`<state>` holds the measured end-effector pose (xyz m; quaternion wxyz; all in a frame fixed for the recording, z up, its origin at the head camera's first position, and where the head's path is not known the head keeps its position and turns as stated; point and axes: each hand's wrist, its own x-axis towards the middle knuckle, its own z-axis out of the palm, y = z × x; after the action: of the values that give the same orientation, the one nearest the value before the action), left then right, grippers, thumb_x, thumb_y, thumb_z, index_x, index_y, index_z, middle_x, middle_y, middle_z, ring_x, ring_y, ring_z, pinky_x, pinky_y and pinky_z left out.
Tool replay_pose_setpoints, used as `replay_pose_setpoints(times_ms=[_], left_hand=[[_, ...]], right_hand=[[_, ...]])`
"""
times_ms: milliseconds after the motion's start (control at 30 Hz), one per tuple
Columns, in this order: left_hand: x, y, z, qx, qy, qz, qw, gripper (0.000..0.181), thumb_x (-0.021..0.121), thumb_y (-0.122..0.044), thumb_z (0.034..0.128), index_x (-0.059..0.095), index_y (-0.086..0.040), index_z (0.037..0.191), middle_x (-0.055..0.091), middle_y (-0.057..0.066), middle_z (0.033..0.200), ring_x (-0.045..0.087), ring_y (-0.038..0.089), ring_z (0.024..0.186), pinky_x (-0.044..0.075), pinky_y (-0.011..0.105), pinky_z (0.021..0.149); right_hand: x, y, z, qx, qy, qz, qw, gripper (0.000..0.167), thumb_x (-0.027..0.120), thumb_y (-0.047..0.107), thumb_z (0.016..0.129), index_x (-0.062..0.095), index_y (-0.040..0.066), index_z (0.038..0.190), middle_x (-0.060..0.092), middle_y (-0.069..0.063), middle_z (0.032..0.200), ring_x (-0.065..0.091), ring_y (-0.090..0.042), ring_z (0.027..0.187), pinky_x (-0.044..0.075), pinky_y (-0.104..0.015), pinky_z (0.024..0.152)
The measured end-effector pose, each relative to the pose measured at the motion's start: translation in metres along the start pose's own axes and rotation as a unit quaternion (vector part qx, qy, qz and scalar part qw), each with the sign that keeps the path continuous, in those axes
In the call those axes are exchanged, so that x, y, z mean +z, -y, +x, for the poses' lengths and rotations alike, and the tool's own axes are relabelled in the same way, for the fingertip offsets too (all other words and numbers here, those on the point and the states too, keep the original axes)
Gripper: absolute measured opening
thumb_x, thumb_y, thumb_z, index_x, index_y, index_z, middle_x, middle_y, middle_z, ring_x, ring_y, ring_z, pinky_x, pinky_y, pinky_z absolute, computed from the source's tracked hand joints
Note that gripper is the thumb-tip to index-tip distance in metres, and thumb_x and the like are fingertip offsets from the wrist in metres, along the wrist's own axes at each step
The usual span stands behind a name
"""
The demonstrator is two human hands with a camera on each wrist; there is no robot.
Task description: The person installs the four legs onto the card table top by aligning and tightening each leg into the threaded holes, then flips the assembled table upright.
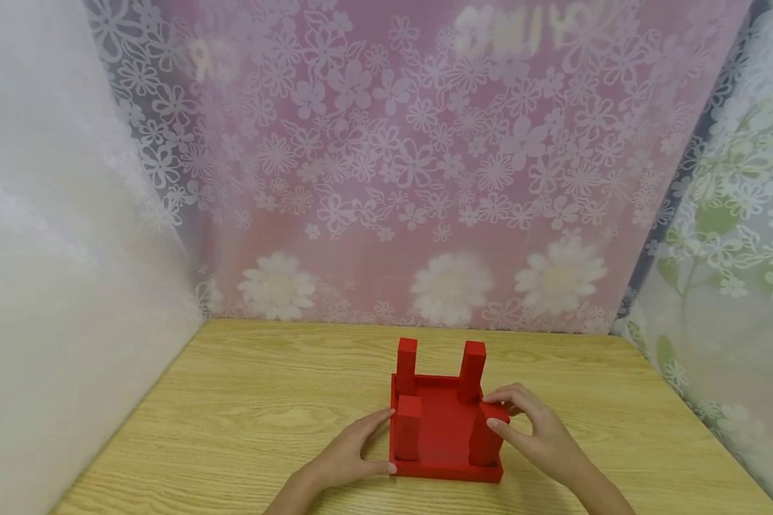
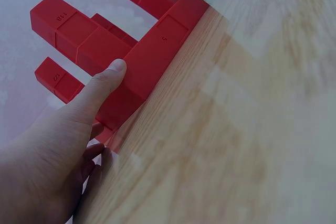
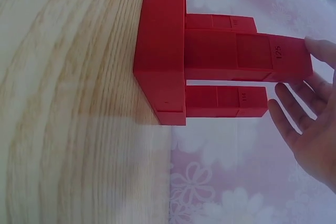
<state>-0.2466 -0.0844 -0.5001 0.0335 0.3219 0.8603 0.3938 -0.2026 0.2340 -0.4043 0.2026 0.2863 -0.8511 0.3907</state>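
Note:
A red shallow tray (image 1: 447, 471) with a raised rim sits on the table, with upright red square posts at its corners. My left hand (image 1: 351, 450) holds the tray's left side, its thumb at the near corner and its fingers along the left wall. At the near right corner, my right hand (image 1: 541, 433) pinches the top of a post (image 3: 254, 56) marked 125 between thumb and fingers. The near left post (image 2: 79, 35) is marked 118. Two far posts stand behind, one on the left (image 1: 406, 365) and one on the right (image 1: 472, 372).
The light wood-grain table (image 1: 283, 400) extends around the tray. A pink flowered curtain (image 1: 386, 179) hangs behind it. White sheeting (image 1: 71, 250) rises on the left and a flowered sheet (image 1: 734, 286) on the right.

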Motion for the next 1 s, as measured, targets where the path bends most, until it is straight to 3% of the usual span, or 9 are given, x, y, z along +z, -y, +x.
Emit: replay_pose_setpoints(times_ms=[167, 267, 400, 533, 633, 767, 867, 1000], left_hand=[[0.000, 0.000, 0.000, 0.000, -0.001, -0.001, 1.0000, 0.084, 0.062, -0.057, 0.0780, 0.027, -0.021, 0.146, 0.031, -0.001, 0.145, 0.030, 0.024, 0.129, 0.029, 0.053, 0.098], [0.000, 0.000, 0.000, 0.001, -0.003, 0.001, 1.0000, 0.084, 0.063, -0.057, 0.0781, 0.027, -0.022, 0.146, 0.032, -0.001, 0.145, 0.030, 0.024, 0.129, 0.029, 0.053, 0.098], [0.000, 0.000, 0.000, 0.003, -0.004, 0.003, 1.0000, 0.084, 0.062, -0.057, 0.0782, 0.027, -0.023, 0.146, 0.032, 0.000, 0.145, 0.030, 0.024, 0.129, 0.029, 0.053, 0.098], [0.000, 0.000, 0.000, 0.002, -0.002, -0.001, 1.0000, 0.083, 0.062, -0.057, 0.0784, 0.027, -0.023, 0.146, 0.032, 0.000, 0.145, 0.030, 0.024, 0.129, 0.029, 0.054, 0.097], [0.000, 0.000, 0.000, 0.003, -0.002, 0.000, 1.0000, 0.083, 0.063, -0.056, 0.0786, 0.027, -0.022, 0.146, 0.032, 0.000, 0.145, 0.030, 0.024, 0.129, 0.029, 0.054, 0.097], [0.000, -0.001, 0.001, 0.011, -0.003, 0.002, 0.9999, 0.083, 0.063, -0.055, 0.0792, 0.028, -0.020, 0.145, 0.032, 0.000, 0.144, 0.030, 0.025, 0.129, 0.029, 0.054, 0.097], [0.000, -0.001, 0.000, 0.016, -0.003, 0.002, 0.9999, 0.082, 0.064, -0.053, 0.0795, 0.028, -0.019, 0.145, 0.033, 0.001, 0.144, 0.031, 0.025, 0.129, 0.030, 0.054, 0.097], [0.000, -0.001, 0.000, 0.014, -0.005, 0.004, 0.9999, 0.082, 0.064, -0.053, 0.0795, 0.028, -0.020, 0.145, 0.033, 0.001, 0.144, 0.030, 0.025, 0.129, 0.030, 0.053, 0.097]], right_hand=[[0.004, 0.003, 0.001, 0.021, -0.027, -0.033, 0.9989, 0.025, 0.073, 0.011, 0.079, 0.061, 0.017, 0.100, 0.056, 0.011, 0.096, 0.051, -0.007, 0.080, 0.048, -0.029, 0.070], [0.008, 0.004, 0.001, 0.054, -0.044, -0.052, 0.9963, 0.025, 0.075, 0.015, 0.077, 0.059, 0.017, 0.096, 0.055, 0.014, 0.091, 0.051, -0.005, 0.077, 0.048, -0.027, 0.069], [0.013, 0.006, 0.001, 0.091, -0.061, -0.078, 0.9909, 0.026, 0.077, 0.019, 0.075, 0.057, 0.014, 0.091, 0.054, 0.013, 0.087, 0.051, -0.006, 0.075, 0.048, -0.027, 0.068], [0.016, 0.008, 0.002, 0.103, -0.066, -0.102, 0.9872, 0.027, 0.077, 0.020, 0.076, 0.056, 0.011, 0.090, 0.054, 0.010, 0.087, 0.050, -0.008, 0.077, 0.047, -0.027, 0.067], [0.015, 0.008, 0.002, 0.083, -0.057, -0.084, 0.9913, 0.027, 0.073, 0.017, 0.079, 0.056, 0.009, 0.099, 0.055, 0.007, 0.095, 0.051, -0.009, 0.083, 0.047, -0.027, 0.070], [0.008, 0.007, 0.001, 0.013, -0.015, 0.008, 0.9998, 0.028, 0.062, 0.002, 0.087, 0.055, 0.009, 0.113, 0.055, 0.000, 0.112, 0.051, -0.013, 0.099, 0.045, -0.026, 0.078], [0.002, 0.004, 0.000, -0.027, 0.030, 0.060, 0.9974, 0.032, 0.054, -0.004, 0.089, 0.056, 0.012, 0.118, 0.054, -0.004, 0.119, 0.049, -0.012, 0.109, 0.043, -0.025, 0.083], [-0.003, 0.001, -0.001, -0.038, 0.059, 0.069, 0.9951, 0.034, 0.054, -0.003, 0.090, 0.057, 0.014, 0.119, 0.054, -0.006, 0.121, 0.048, -0.011, 0.111, 0.044, -0.026, 0.083]])
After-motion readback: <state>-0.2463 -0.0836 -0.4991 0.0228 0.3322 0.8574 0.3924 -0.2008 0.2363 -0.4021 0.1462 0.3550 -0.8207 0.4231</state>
